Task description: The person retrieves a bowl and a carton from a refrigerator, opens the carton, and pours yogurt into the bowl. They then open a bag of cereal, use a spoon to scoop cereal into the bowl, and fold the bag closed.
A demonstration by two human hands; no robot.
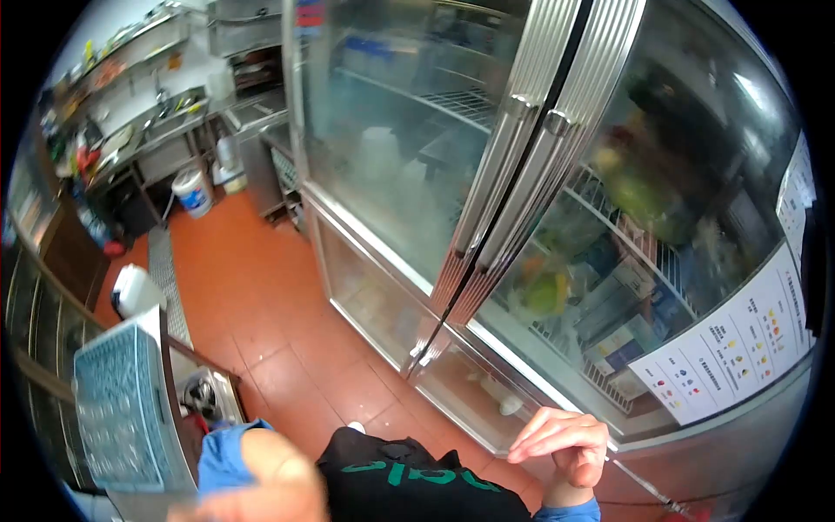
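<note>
By the bottom edge of the fridge point(370, 239) as viewed, R hand point(567, 442) hangs w/ fingers loosely bent, nothing visible in them; L hand point(274, 496) is blurred, can't make out its grip; L handle point(493, 174) & R handle point(524, 191), paired along the fridge's middle seam, lie above R fingertips in view, well apart from them; R hand looks nearer; handles' long axes run side by side, slanting up-R; blue rack point(117, 348) sits outward of L hand.
</note>
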